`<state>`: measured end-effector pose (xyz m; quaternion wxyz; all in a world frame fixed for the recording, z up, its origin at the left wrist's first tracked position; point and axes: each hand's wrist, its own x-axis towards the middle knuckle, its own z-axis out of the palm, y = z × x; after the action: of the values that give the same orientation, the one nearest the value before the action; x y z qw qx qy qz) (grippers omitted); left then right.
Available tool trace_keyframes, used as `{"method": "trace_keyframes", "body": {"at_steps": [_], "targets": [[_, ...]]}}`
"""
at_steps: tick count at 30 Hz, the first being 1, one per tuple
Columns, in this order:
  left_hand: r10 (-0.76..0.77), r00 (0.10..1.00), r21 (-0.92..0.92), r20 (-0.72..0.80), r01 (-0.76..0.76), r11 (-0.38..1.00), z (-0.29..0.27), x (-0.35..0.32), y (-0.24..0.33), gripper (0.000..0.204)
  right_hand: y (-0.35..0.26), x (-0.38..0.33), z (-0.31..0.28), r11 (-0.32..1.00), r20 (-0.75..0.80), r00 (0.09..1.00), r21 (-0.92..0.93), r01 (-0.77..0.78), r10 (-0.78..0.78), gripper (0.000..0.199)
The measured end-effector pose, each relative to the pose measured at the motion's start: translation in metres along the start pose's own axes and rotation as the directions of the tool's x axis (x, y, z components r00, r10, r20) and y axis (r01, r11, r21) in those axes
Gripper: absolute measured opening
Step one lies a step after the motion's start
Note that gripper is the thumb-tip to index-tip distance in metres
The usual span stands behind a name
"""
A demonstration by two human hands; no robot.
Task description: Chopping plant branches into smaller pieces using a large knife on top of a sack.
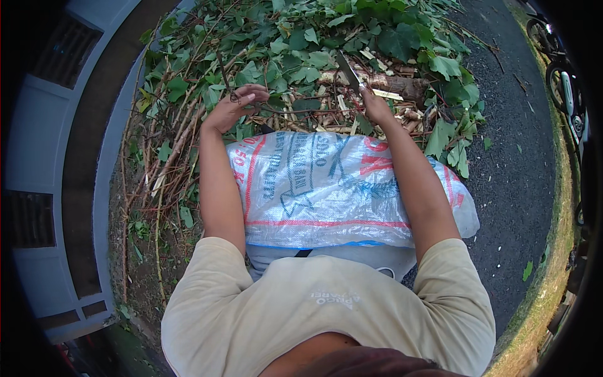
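My right hand [375,108] grips a large knife [349,70] by its handle. Its broad dark blade points up and away, over the leaves and chopped wood. To the left, my left hand [235,108] is curled with bent fingers around a thin brown stem [224,74], part of which the fingers hide. Beneath and between both hands lie chopped stem pieces and pale wood chips [323,105]. A thick brown log [402,87] lies just beyond the knife hand. Across my lap spreads a white woven plastic sack [320,188] with red and blue print.
A heap of leafy green branches [295,38] covers the ground ahead. Long thin sticks [179,147] lie at the left, beside a pale blue-grey wall [38,151]. Dark asphalt [512,157] runs along the right, with parked bicycles or motorbikes [568,94] at the far edge.
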<state>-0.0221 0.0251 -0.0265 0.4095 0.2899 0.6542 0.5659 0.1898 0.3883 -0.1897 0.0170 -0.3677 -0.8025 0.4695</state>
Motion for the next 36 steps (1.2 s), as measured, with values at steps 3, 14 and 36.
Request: {"method": "trace_keyframes", "body": {"at_steps": [3,14,36], "targets": [[-0.239,0.971,0.064,0.027,0.237,0.970,-0.002,0.012,0.000,0.044,0.005,0.004,0.000,1.000,-0.016,1.000,-0.008,0.023,-0.024,0.090],[0.085,0.938,0.146,-0.336,-0.037,0.989,0.059,0.030,0.082,0.066,0.004,0.012,-0.001,0.988,0.032,0.999,0.149,-0.038,0.034,0.088],[0.829,0.547,0.418,-0.116,-0.730,0.541,0.085,-0.022,0.297,0.091,-0.025,-0.005,-0.043,0.586,0.043,0.981,0.797,-0.146,0.187,0.058]]}}
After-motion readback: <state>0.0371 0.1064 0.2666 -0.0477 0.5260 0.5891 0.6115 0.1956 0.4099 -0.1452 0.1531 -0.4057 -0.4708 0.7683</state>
